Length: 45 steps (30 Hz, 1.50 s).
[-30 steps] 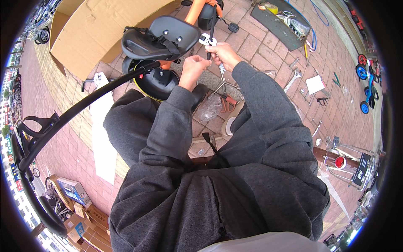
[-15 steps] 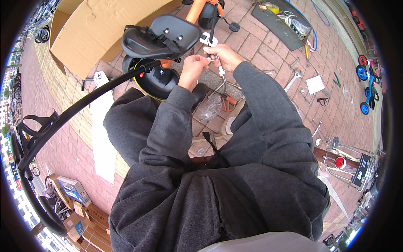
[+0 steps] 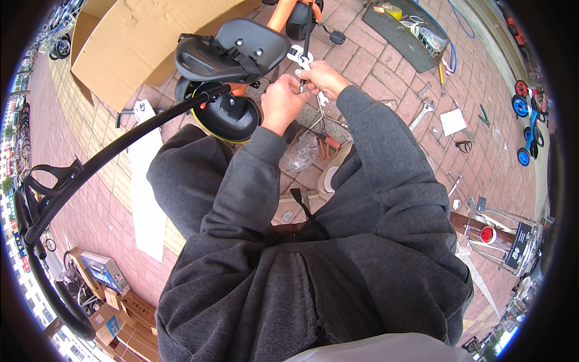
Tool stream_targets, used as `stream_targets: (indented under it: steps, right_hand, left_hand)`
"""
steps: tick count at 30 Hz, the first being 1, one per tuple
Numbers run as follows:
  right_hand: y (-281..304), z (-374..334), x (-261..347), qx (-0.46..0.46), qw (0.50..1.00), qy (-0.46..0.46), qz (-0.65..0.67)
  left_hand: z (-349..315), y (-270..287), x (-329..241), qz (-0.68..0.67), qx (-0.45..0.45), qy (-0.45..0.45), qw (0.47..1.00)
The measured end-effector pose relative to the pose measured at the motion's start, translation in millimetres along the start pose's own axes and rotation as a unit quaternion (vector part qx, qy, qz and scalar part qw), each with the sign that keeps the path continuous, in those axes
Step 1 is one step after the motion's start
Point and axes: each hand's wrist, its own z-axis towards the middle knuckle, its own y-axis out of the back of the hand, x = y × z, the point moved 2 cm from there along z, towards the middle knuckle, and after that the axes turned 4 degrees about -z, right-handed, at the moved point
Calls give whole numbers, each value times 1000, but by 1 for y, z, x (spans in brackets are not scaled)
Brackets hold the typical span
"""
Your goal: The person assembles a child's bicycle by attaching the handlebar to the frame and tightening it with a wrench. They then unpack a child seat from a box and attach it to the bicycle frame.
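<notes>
A black-and-orange children's tricycle with a black seat (image 3: 253, 48) lies in front of me, a black-dished wheel (image 3: 228, 114) under the seat. From its frame a thin black rod (image 3: 308, 33) runs down to my hands. My right hand (image 3: 325, 79) is closed around a silver adjustable wrench (image 3: 297, 54), whose jaw end shows above the fingers and whose handle end pokes out below. My left hand (image 3: 282, 104) is closed at the rod's lower tip, fingertips touching the right hand's. Whatever small part it pinches is hidden.
Orange-handled scissors (image 3: 329, 143) and a clear plastic bag (image 3: 301, 154) lie between my feet. Wrenches, including one large one (image 3: 422, 113), are scattered on the right bricks. A dark tool tray (image 3: 398, 36) stands beyond. A cardboard box (image 3: 139, 48) and a long black push handle (image 3: 120, 145) occupy the left.
My left hand has turned and shifted slightly, its back now facing up more. The wrench has tilted a little in my right hand. The tricycle stays put.
</notes>
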Motion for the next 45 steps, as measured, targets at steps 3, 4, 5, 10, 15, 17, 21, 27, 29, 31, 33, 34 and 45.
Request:
stream_targets:
  steps: [3,4,5,10,15,17,21,27,29,31,33,34,45]
  right_hand:
    - [-1,-1,0,4,1000,-3,28]
    - [-2,-1,0,7,999,-3,40]
    - [-2,-1,0,7,999,-5,45]
    - [-4,0,-1,-6,997,-18,72]
    - [-6,-2,0,-6,995,-9,96]
    - [-7,-2,0,-6,994,-7,112]
    - [-9,-1,-1,-9,990,-6,140]
    - [-6,1,-4,10,989,1,145]
    - [-5,-1,-3,15,992,8,123]
    - [-4,-5,-1,18,996,10,82]
    - [-2,-13,0,12,998,23,50]
    - [-1,-19,0,16,999,31,35]
    - [7,-53,-17,28,957,153,-244]
  left_hand:
    - [7,0,9,-104,13,76,992]
    - [9,0,12,-116,2,88,989]
    - [12,-1,16,-122,26,99,987]
    - [18,-3,27,-204,98,104,969]
    - [14,-1,24,-294,69,144,942]
    - [5,-4,20,-323,42,137,935]
    - [-14,-13,9,-160,-38,71,984]
    - [-21,-19,3,-6,-198,-29,980]
    - [-22,-19,3,19,-227,-77,971]
    - [-21,-18,3,42,-220,-106,969]
    - [-19,-17,3,54,-216,-123,967]
    - [-18,-17,3,55,-215,-126,967]
    - [-18,-15,5,-1,-189,-140,972]
